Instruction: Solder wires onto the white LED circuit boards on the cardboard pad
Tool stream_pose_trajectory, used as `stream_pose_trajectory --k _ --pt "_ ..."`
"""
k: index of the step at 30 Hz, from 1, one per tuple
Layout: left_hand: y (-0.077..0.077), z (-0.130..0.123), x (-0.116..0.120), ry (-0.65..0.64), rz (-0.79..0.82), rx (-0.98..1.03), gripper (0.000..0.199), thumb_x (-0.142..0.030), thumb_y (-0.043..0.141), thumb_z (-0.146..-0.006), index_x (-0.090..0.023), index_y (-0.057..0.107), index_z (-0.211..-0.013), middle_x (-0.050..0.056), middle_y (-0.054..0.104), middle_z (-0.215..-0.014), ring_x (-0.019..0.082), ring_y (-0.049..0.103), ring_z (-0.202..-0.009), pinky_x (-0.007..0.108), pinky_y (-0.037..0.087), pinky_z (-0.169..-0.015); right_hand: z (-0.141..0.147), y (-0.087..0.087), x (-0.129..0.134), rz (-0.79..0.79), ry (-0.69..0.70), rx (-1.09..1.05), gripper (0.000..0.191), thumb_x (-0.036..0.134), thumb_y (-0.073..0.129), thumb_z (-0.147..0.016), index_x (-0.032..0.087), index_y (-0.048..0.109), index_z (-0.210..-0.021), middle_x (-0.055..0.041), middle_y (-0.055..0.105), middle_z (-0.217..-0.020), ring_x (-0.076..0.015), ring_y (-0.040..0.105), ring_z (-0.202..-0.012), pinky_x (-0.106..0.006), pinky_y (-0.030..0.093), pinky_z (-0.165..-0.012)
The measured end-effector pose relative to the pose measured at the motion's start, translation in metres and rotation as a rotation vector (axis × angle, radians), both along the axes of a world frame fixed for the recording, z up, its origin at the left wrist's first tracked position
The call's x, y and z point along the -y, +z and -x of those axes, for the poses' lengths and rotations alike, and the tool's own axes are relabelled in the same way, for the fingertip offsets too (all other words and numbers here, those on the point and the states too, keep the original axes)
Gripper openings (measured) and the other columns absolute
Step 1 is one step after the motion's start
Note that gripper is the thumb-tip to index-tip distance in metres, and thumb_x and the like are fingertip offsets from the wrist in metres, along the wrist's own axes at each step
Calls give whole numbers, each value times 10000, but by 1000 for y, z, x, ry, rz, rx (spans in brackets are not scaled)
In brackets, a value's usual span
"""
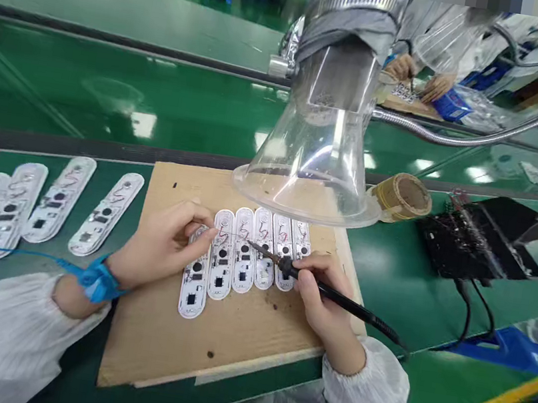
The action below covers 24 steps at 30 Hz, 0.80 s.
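My right hand (324,290) is closed around the black handle of a soldering iron (335,297), whose tip points left over the row of boards. My left hand (169,244), with a blue wrist strap (98,278), pinches a thin wire (230,233) that reaches toward the iron's tip. Several white oblong circuit boards (221,268) with red wires stand side by side on a brown board (157,340). The leftmost one (193,291) lies partly under my left fingers. Whether tip and wire touch is too small to tell.
A clear fume hood (314,154) hangs above the boards. More circuit boards (105,214) lie at left. A tape roll (401,196) and a black stand (480,240) with cables are at right. Across the green bench (187,105), another person's hands (438,87) are at work.
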<state>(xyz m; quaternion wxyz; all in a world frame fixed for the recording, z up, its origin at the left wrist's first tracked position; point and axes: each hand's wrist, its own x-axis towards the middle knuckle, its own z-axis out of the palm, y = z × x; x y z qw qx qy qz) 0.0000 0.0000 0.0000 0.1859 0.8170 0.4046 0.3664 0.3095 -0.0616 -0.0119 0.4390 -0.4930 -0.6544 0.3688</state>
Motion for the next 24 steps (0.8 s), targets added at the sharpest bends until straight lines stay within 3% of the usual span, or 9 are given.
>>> stream_pose_trajectory --k 10,18,24 --pt "0 1 -2 -30 62 -6 85 -132 604 -1025 -211 615 -995 -71 465 -729 107 488 -600 256 406 -596 -1 0 1 -27 1 -7 61 309 663 -1103 300 704 -1147 3 696 -923 -147 663 -737 -293 530 -672" --pt "2 1 -1 -1 26 40 94 -132 599 -1012 -216 608 -970 -62 440 -728 115 489 -603 260 397 -580 -4 -5 2 -70 -31 -42 65 308 668 -1101 290 714 -1144 -9 711 -936 -162 678 -788 -304 524 -687" --pt "1 2 -1 8 12 27 102 -136 595 -1008 -219 595 -950 -60 424 -726 118 477 -603 262 399 -583 -4 -5 3 -59 22 -58 75 304 677 -1100 297 715 -1164 8 684 -922 -134 643 -729 -292 515 -677"
